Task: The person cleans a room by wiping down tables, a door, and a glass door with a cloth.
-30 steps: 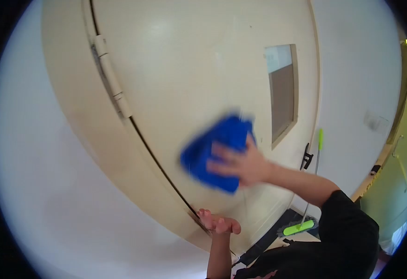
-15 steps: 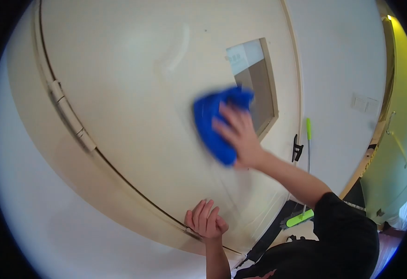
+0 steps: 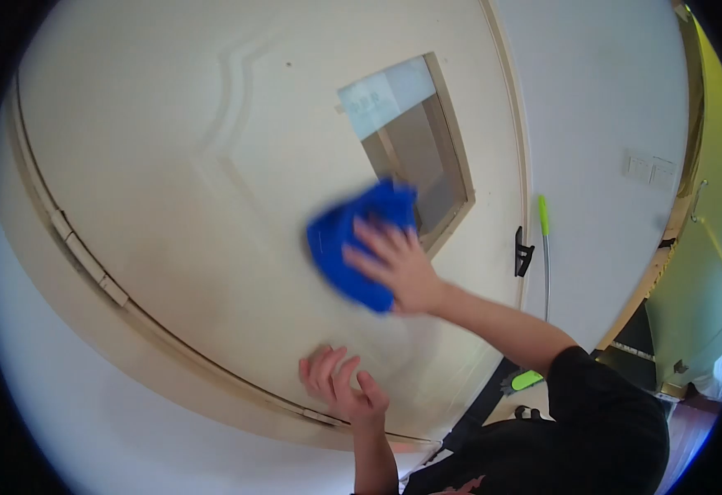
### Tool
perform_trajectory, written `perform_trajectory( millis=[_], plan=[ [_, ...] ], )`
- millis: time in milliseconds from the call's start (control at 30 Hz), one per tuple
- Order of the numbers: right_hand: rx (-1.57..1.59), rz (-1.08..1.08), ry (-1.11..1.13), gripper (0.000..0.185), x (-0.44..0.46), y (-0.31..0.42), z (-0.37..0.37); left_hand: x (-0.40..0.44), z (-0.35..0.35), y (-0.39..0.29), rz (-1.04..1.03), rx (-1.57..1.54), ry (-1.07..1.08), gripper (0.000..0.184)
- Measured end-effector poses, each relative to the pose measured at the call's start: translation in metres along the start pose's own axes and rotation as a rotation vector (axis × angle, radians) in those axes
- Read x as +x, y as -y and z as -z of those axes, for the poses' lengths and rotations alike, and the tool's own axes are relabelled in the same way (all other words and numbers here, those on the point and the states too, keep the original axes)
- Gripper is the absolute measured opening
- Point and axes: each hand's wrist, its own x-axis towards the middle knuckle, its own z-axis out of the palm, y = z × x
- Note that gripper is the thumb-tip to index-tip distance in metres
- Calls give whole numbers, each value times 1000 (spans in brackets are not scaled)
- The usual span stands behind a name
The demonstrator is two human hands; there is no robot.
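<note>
My right hand presses a blue cloth against a cream door, fingers spread over it. The cloth lies just beside the lower left corner of the door's small window, overlapping its frame a little. Motion blurs the cloth and fingertips slightly. My left hand is by the door's hinge-side edge, fingers loosely bent and apart, holding nothing. Whether its fingertips touch the door I cannot tell.
A hinge runs along the door's left edge. To the right are a black door handle, a green-and-grey broom against the white wall, light switches and a yellow-green door.
The view has shifted, so the door and window appear further left. My right hand has slid the cloth slightly down relative to the window. My left hand's fingers have spread a little.
</note>
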Motion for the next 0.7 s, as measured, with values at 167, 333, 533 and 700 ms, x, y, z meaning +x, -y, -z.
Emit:
perform_trajectory(
  millis=[167,333,533,700],
  plan=[
    [98,-143,-429,65,90,-75,37,42,-42,-20,-93,-17,113,20],
    [120,-77,-180,74,35,-94,39,71,-85,-32,-132,88,162,23],
    [183,88,59,77,-11,-130,36,85,-142,-43,-133,283,-24,34],
    [211,131,-153,70,84,-140,67,86,-162,-45,-56,537,-158,45]
  ],
)
